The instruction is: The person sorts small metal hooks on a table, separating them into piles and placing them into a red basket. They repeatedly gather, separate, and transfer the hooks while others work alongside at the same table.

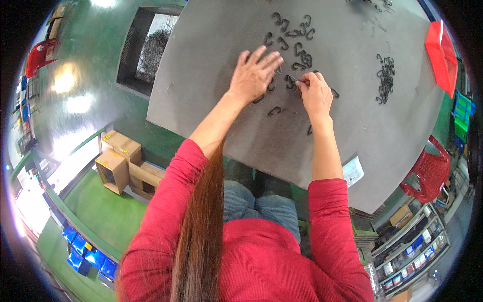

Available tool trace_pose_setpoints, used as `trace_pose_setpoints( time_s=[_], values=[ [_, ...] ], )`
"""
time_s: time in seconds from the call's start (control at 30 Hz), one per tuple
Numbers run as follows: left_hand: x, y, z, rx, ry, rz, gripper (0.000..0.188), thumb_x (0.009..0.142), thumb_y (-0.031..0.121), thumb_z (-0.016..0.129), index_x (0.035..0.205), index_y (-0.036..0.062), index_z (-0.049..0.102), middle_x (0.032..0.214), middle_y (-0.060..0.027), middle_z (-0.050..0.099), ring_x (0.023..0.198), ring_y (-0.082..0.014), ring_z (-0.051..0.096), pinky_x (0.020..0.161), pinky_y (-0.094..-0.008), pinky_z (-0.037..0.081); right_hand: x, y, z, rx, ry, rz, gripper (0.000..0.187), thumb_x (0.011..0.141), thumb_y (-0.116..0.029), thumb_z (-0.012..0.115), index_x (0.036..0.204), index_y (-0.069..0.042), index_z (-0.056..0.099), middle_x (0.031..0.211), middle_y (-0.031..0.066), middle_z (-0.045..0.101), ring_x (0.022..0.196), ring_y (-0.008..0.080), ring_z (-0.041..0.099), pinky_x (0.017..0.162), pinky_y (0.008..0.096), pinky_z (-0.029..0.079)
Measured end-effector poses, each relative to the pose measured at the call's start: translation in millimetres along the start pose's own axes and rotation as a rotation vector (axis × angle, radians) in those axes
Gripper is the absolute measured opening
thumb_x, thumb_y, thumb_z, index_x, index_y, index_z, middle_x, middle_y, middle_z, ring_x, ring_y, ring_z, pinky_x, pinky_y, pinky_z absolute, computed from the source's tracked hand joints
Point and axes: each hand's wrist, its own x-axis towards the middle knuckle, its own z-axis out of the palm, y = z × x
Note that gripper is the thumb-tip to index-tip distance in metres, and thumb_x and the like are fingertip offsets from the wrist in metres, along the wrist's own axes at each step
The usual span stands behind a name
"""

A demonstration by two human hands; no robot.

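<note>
Small dark C-shaped hooks (299, 49) lie scattered over the grey tabletop (241, 131), mostly beyond and between my hands. My left hand (255, 75) rests palm down among them, fingers spread, with a few hooks partly covered or close to its edge. Thumb and forefinger of my right hand (316, 95) are pinched together on a small dark hook (290, 81); its exact shape is partly hidden by the fingertips. A single hook (274, 111) lies on the near side, between my wrists.
A denser pile of hooks (386, 80) lies to the right, with a red bin (443, 58) at the table's right edge. A small white packet (353, 171) sits by my right forearm. Beyond the table's left edge stands a dark-framed container (135, 63) of tangled pieces. Cardboard boxes (114, 168) stand at left.
</note>
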Motion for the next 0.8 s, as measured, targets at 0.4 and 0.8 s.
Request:
trace_pose_setpoints(
  time_s=[0.4,0.8],
  values=[
    [-53,-4,-30,-0.129,0.205,-0.303,0.021,0.08,0.016,0.062,0.101,0.0159,0.06,0.101,-0.0013,0.056,0.101,-0.0217,0.05,0.086,-0.0383,0.037,-17,-8,6,-0.121,0.017,0.285,0.023,0.081,-0.032,0.068,0.092,-0.011,0.063,0.097,0.0053,0.06,0.091,0.025,0.061,0.077,0.0425,0.043],
    [-24,67,32,-0.076,-0.069,0.015,0.012,0.079,0.02,0.063,0.09,0.0149,0.059,0.101,-0.0002,0.053,0.102,-0.0199,0.048,0.085,-0.0368,0.037,-17,10,9,-0.217,-0.101,0.09,0.017,0.088,-0.025,0.058,0.091,-0.008,0.06,0.1,0.0107,0.06,0.093,0.0295,0.06,0.079,0.0435,0.043]
  ],
)
